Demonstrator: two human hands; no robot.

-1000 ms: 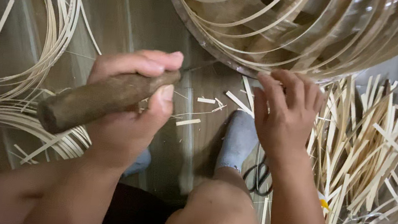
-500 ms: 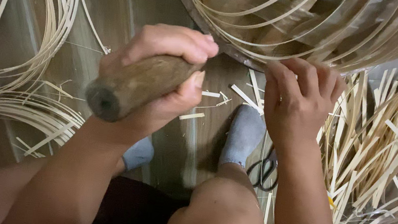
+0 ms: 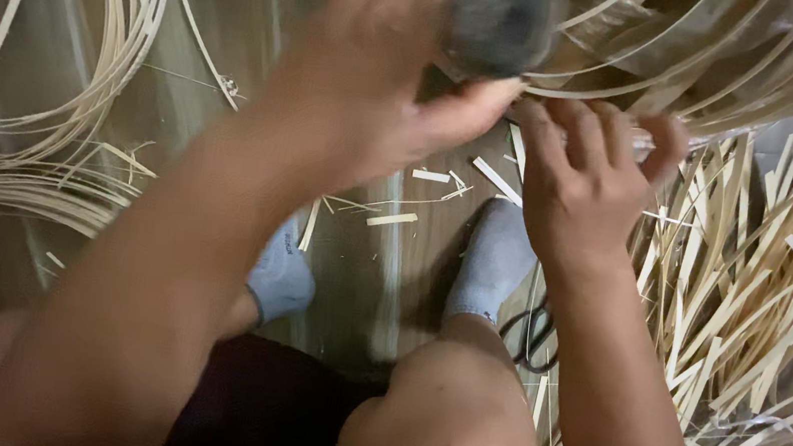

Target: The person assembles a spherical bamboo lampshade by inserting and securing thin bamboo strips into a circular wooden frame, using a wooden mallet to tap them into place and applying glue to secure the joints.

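Observation:
My left hand (image 3: 389, 81) is raised towards the camera and grips a thick brown wooden handle (image 3: 498, 14), whose blurred round end faces me. My right hand (image 3: 584, 170) rests with bent fingers on the lower rim of a large round frame of bent bamboo strips (image 3: 739, 63) at the top of the view. The two hands nearly touch at the rim. What the tool carries at its far end is hidden.
Coils of long thin bamboo strips (image 3: 44, 139) lie on the floor at left. A heap of short cut strips (image 3: 760, 298) fills the right side. Black scissors (image 3: 532, 336) lie by my right foot in a grey sock (image 3: 493, 260). Small offcuts (image 3: 392, 218) are scattered between.
My left hand has lifted the wooden handle up and to the right, from beside the frame to over its rim. My right hand stayed on the rim.

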